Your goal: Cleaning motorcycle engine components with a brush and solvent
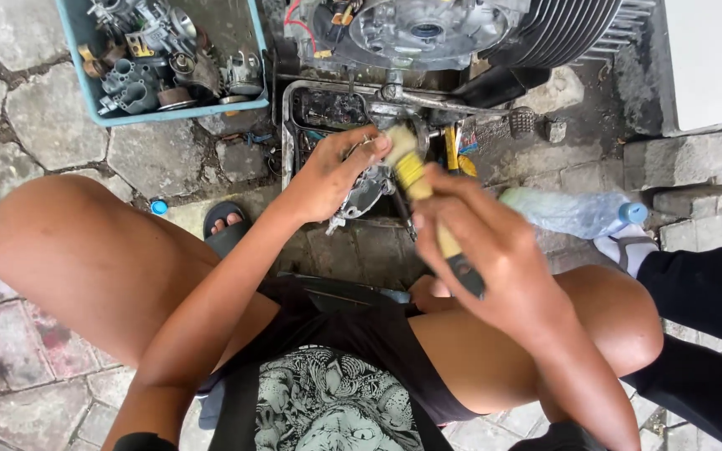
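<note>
1. Right hand [495,242] is closed round a brush [424,196] handle, bristle end pointing away from the body, bristles meeting the left fingertips
2. Left hand [327,179] is wrapped round a grey metal part [365,192], thumb on top, fingers partly hidden under it; the part sits just beyond and below the bristles
3. Both hands hover over a dirty black tray [327,108], directly beneath the grip, dark liquid in it by the look
4. Judgement: brushing goes best with short strokes, part tilted so runoff drops into the tray, left fingers kept off the bristle path
5. Beyond the tray, an engine [428,33] with cooling fins on the ground
6. Far left of the grip, a blue bin [73,50] full of carburettor-type bits
7. Right of the brush hand, a clear plastic bottle [570,213] lying flat, blue cap
8. Small blue cap [158,206] on the paving left of the left arm, near a sandalled foot [226,224]
9. Another person's dark trouser leg [704,292] at far right, well apart from the grip
</note>
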